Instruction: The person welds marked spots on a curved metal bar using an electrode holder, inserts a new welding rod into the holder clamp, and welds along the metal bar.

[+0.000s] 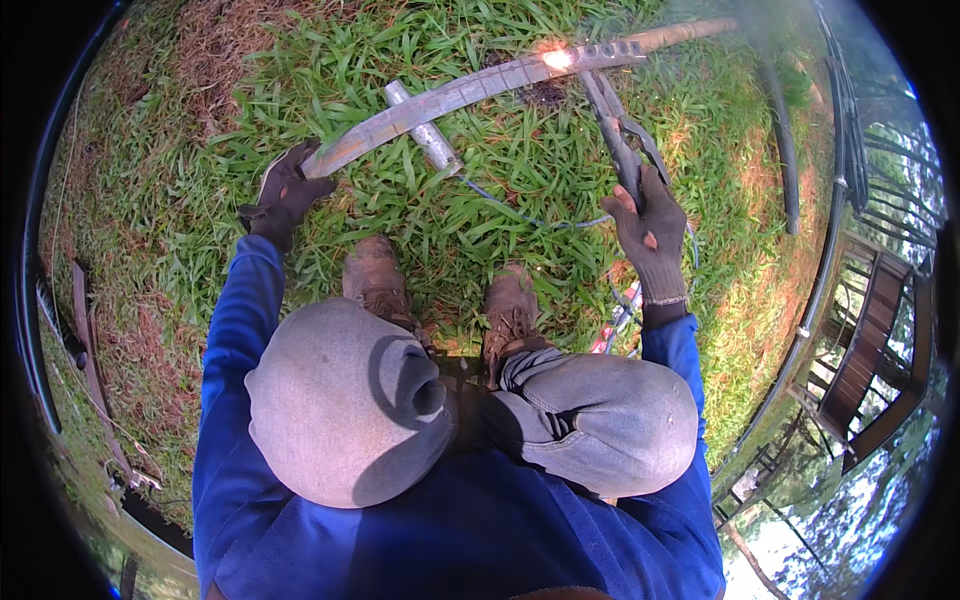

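Note:
My gloved left hand [287, 193] grips the near end of a long curved metal bar [440, 98], which angles up to the right across the grass. My right hand [648, 225], in a glove with holes, is closed on a dark long-handled tool with a lever [615, 125]. A bright orange-white spark [557, 57] glows on the bar beside that tool's tip, next to a row of holes. A silver metal cylinder [437, 147] lies crosswise beneath the bar, with a blue cable leading from its lower end.
My boots and bent knees fill the lower middle. Red and white cables or items [618, 320] lie beside my right boot. A dark pipe [785, 170] lies at right, near a brown wooden structure [865, 340]. Long rails [85, 350] lie at far left.

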